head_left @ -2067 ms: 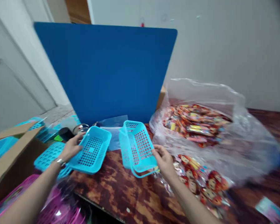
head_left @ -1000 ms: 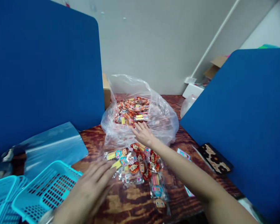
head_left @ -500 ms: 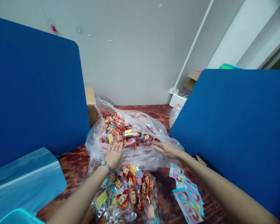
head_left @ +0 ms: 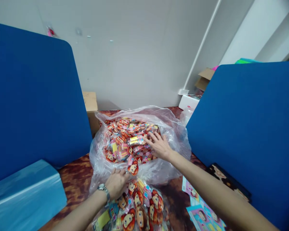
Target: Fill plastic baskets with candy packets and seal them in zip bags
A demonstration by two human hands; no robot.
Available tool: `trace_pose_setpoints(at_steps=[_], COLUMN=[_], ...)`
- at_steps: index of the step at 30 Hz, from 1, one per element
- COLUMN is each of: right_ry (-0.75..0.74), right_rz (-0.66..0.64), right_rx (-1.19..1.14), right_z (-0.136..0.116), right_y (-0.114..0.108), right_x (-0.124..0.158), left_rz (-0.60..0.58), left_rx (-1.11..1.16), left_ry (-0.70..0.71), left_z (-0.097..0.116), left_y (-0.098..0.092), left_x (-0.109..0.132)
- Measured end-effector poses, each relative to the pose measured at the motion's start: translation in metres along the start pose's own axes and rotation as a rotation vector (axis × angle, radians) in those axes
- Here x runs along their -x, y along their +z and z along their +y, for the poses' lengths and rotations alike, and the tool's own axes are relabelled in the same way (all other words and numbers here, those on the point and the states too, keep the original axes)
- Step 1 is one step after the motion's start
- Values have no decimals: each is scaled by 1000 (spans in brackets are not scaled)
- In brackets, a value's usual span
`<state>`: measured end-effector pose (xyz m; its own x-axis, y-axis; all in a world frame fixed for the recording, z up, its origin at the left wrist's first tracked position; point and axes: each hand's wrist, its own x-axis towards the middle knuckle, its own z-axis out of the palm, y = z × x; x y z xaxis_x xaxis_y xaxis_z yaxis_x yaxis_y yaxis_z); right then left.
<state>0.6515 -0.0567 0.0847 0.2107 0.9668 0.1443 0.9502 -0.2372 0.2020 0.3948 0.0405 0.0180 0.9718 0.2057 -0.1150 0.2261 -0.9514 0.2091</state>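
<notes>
A clear plastic bag [head_left: 149,171] lies wide open on the table, full of small packets [head_left: 121,139] printed with red-haired cartoon figures. My left hand [head_left: 117,183] has its fingers curled over the bag's near edge. Over the right part of the packets is my right hand [head_left: 160,148], palm down with fingers spread, its fingertips at or just above them. One packet [head_left: 133,168] hangs over the bag's front edge beside my left fingers. In front of the bag, a pile of similar packets [head_left: 138,205] lies on the table, partly behind my left wrist.
Printed cards [head_left: 202,213] lie at the right, partly under my right forearm. Blue panels [head_left: 38,96] stand on both sides. A blue plastic-wrapped stack [head_left: 26,195] is at left, a dark patterned object [head_left: 227,181] at right. Cardboard boxes [head_left: 90,101] stand by the wall.
My left hand has drawn back toward me and curled at the bag's edge. My right hand has moved in over the packets and spread its fingers. The bag's mouth is wider.
</notes>
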Motion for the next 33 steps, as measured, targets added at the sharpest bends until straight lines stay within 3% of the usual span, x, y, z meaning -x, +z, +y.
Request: trace_pose_setpoints(at_steps=[5,10,14,17,20,26,33], right_ry=[31,30,-18,-31,-24,214,359], right_rz=[-54,-204,-124,-180,-191,-141,-97], right_rx=[109,-47,-212,-333,-382,-356,-273], right_z=[-12,-21,-56,-87,-103,-90,-112], right_y=[20,2,-7,3,16,24,41], right_x=[-24,-66,-100,-121,-135,-156,-197], left_rz=[42,88,138,189,197,152,119], left_rx=[71,178,272,317,370,459,454], left_ry=[-35,-21,-96,-215,-250,-224,-209], left_z=[4,-3,-18,-30,-39,-45,-40], left_y=[0,-8,-18,-21,-20,-13,-8], left_x=[-10,-9,-16,-24,-25,-22,-22])
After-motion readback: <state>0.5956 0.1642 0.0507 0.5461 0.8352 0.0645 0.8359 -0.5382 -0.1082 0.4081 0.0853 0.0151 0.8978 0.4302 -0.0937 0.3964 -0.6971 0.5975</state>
